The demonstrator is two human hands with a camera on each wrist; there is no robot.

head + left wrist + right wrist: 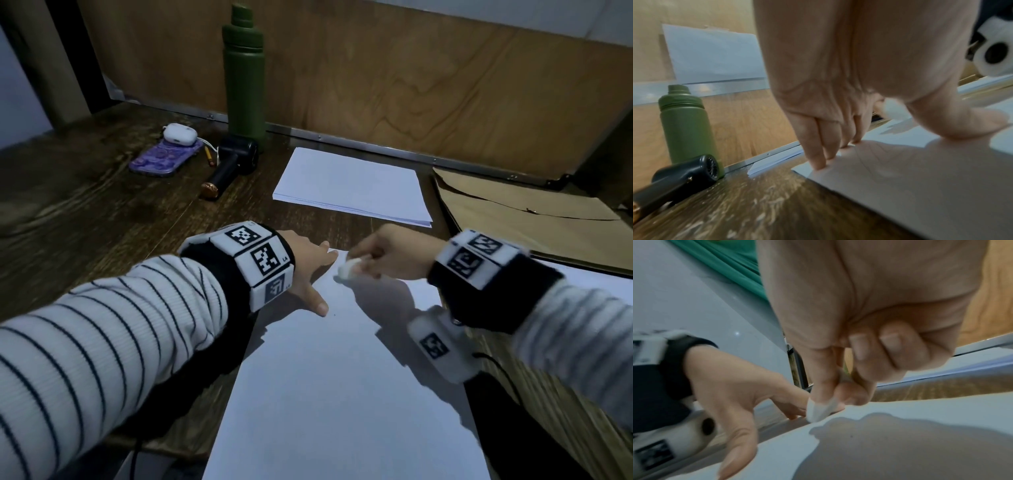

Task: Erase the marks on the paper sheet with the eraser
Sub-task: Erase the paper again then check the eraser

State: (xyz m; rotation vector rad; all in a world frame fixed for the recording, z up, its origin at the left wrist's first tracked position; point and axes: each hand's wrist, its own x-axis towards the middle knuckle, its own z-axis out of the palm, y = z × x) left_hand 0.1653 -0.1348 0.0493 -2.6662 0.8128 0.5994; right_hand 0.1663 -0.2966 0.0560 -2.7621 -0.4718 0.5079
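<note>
While left hand (306, 270) pins it flat: white paper sheet (342, 377), far-left corner.
Right hand (390, 251): pinching small white eraser (346, 269), tip on sheet's far edge.

The only letters that can be read are a small "LA", printed twice on the white marker band (255, 262) worn on the left wrist, each beside one of its black-and-white square code patterns. The matching band (479, 260) on the right wrist shows the same kind of code squares, but any lettering next to them is too blurred to make out. The other things lying around these two bands show no readable words, brand names or numbers.
</note>
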